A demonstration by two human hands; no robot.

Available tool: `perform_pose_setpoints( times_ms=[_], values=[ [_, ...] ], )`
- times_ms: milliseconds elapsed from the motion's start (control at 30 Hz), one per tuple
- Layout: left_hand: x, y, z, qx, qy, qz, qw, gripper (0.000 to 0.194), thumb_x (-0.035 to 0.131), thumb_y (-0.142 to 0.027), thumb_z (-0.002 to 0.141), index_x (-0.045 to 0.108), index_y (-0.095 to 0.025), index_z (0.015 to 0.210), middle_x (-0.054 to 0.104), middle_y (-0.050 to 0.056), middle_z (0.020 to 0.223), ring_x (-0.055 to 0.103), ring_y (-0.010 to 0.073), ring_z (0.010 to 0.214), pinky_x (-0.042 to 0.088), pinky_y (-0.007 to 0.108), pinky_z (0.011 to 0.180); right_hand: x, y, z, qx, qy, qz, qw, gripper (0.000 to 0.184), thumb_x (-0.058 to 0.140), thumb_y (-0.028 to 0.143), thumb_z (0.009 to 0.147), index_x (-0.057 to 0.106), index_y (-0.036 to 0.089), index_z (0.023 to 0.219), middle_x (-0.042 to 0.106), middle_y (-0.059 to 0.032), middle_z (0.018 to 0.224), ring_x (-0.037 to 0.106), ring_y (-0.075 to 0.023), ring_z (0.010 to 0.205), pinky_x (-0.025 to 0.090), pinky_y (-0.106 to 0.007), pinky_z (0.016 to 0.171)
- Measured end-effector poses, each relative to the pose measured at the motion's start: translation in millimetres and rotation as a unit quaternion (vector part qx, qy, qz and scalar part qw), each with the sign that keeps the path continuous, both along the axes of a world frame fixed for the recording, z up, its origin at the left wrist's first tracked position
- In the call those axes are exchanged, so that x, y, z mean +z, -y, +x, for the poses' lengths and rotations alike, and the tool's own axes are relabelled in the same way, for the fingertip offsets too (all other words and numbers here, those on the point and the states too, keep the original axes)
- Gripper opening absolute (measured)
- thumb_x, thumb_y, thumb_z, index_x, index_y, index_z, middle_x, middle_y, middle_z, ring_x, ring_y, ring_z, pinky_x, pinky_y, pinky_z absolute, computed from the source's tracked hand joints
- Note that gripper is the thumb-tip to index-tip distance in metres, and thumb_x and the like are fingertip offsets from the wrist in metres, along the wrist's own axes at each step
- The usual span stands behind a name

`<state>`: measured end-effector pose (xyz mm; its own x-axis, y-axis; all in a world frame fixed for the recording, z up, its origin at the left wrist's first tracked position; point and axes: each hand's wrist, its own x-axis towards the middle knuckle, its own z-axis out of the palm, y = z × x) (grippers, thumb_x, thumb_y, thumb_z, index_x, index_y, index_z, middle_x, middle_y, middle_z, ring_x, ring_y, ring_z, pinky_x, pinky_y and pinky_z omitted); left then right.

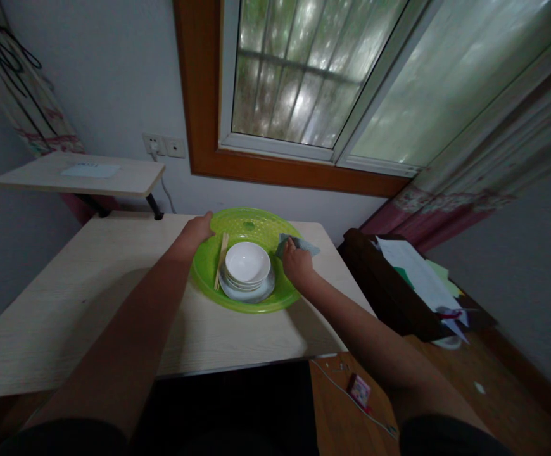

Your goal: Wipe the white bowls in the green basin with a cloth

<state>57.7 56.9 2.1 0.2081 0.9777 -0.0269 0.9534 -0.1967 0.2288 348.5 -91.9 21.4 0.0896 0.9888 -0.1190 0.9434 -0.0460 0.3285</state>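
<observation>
A round, bright green plastic basin [247, 218] sits on the pale wooden desk [114, 285]. Inside it are stacked white bowls [247, 261] resting on a plate [269, 286], with a pair of wooden chopsticks [221, 261] leaning to their left. My left hand [200, 228] is closed on the basin's upper left rim, its fingertips partly hidden. At the right rim, my right hand [297, 261] pinches a grey-blue cloth [310, 246], which hangs partly outside the basin. The cloth's inner part is covered by my fingers.
A raised shelf [133, 180] on black legs stands at the desk's back left, with a paper [91, 170] on top. Wall sockets [164, 145] and a window [299, 76] are behind. To the right is a dark brown piece of furniture [370, 278] bearing papers [413, 272].
</observation>
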Motion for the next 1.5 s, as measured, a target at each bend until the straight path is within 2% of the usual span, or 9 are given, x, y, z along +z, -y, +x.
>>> perform_pose_setpoints(
  times_ms=[133, 333, 567, 700, 767, 900, 1100, 1300, 1500],
  values=[
    [-2.0, -2, 1, 0.002, -0.002, 0.000, 1.000, 0.065, 0.072, -0.031, 0.085, 0.051, -0.019, 0.146, 0.071, 0.019, 0.129, 0.070, 0.0310, 0.113, 0.050, 0.034, 0.087, -0.3, 3, 0, 0.013, -0.007, -0.009, 1.000, 0.054, 0.031, 0.007, 0.101, 0.053, -0.001, 0.149, 0.041, -0.0303, 0.160, 0.072, -0.0312, 0.112, 0.059, -0.044, 0.090],
    [-1.9, -2, 0, -0.005, 0.000, 0.002, 1.000, 0.064, 0.071, -0.032, 0.086, 0.051, -0.018, 0.146, 0.071, 0.020, 0.129, 0.070, 0.0309, 0.112, 0.050, 0.034, 0.086, 1.5, 1, 1, -0.010, -0.007, 0.006, 1.000, 0.063, 0.025, 0.003, 0.100, 0.035, 0.003, 0.162, 0.018, -0.0259, 0.170, 0.072, -0.0299, 0.114, 0.059, -0.041, 0.087],
    [0.4, 0, 0, -0.003, -0.001, 0.000, 1.000, 0.065, 0.071, -0.032, 0.087, 0.050, -0.018, 0.147, 0.071, 0.019, 0.130, 0.070, 0.0300, 0.113, 0.050, 0.033, 0.086, 0.8, 2, -1, 0.017, -0.024, -0.010, 1.000, 0.053, 0.033, 0.006, 0.100, 0.056, 0.003, 0.148, 0.045, -0.0303, 0.158, 0.071, -0.0323, 0.115, 0.058, -0.046, 0.091],
    [-0.6, 1, 0, -0.002, 0.003, 0.000, 1.000, 0.065, 0.071, -0.032, 0.086, 0.050, -0.019, 0.147, 0.071, 0.018, 0.130, 0.070, 0.0295, 0.113, 0.050, 0.032, 0.086, -1.0, 1, 1, -0.003, -0.013, 0.012, 1.000, 0.062, 0.029, 0.007, 0.099, 0.037, 0.005, 0.161, 0.026, -0.0280, 0.168, 0.072, -0.0291, 0.112, 0.059, -0.042, 0.088],
    [-1.2, 0, 0, -0.003, 0.003, 0.003, 1.000, 0.064, 0.071, -0.032, 0.086, 0.051, -0.019, 0.146, 0.072, 0.018, 0.128, 0.070, 0.0297, 0.111, 0.050, 0.032, 0.085, -1.7, 1, 2, -0.001, -0.010, 0.008, 1.000, 0.062, 0.029, 0.007, 0.099, 0.038, 0.003, 0.160, 0.027, -0.0279, 0.168, 0.072, -0.0291, 0.113, 0.059, -0.041, 0.088],
    [-1.5, -1, 0, 0.001, -0.008, 0.002, 1.000, 0.062, 0.071, -0.033, 0.086, 0.051, -0.020, 0.144, 0.073, 0.017, 0.127, 0.071, 0.0290, 0.111, 0.050, 0.032, 0.084, -2.5, 1, 3, 0.013, -0.012, -0.003, 1.000, 0.055, 0.034, 0.009, 0.100, 0.053, 0.008, 0.152, 0.040, -0.0243, 0.163, 0.071, -0.0282, 0.115, 0.058, -0.038, 0.090],
    [0.6, 0, 0, 0.004, 0.000, -0.006, 1.000, 0.064, 0.071, -0.033, 0.086, 0.051, -0.021, 0.146, 0.071, 0.017, 0.130, 0.070, 0.0285, 0.113, 0.050, 0.031, 0.086, -1.5, 1, 1, -0.004, 0.000, 0.015, 1.000, 0.062, 0.029, 0.006, 0.101, 0.036, 0.005, 0.162, 0.023, -0.0255, 0.170, 0.073, -0.0274, 0.109, 0.059, -0.039, 0.086],
    [1.9, 2, 1, 0.001, -0.002, -0.003, 1.000, 0.065, 0.070, -0.031, 0.087, 0.050, -0.020, 0.147, 0.071, 0.018, 0.131, 0.070, 0.0293, 0.114, 0.050, 0.033, 0.088, -2.0, 2, 4, 0.053, -0.023, -0.015, 0.998, 0.042, 0.039, 0.009, 0.099, 0.073, 0.006, 0.124, 0.064, -0.0282, 0.139, 0.072, -0.0328, 0.110, 0.057, -0.042, 0.086],
    [3.7, 3, 3, 0.017, -0.010, -0.013, 1.000, 0.066, 0.070, -0.032, 0.087, 0.048, -0.023, 0.149, 0.070, 0.016, 0.133, 0.070, 0.0273, 0.113, 0.049, 0.031, 0.085, -1.1, 5, 9, 0.079, -0.021, 0.014, 0.997, 0.038, 0.043, 0.015, 0.099, 0.075, 0.003, 0.116, 0.071, -0.0280, 0.124, 0.066, -0.0352, 0.113, 0.053, -0.041, 0.084]
  ],
)
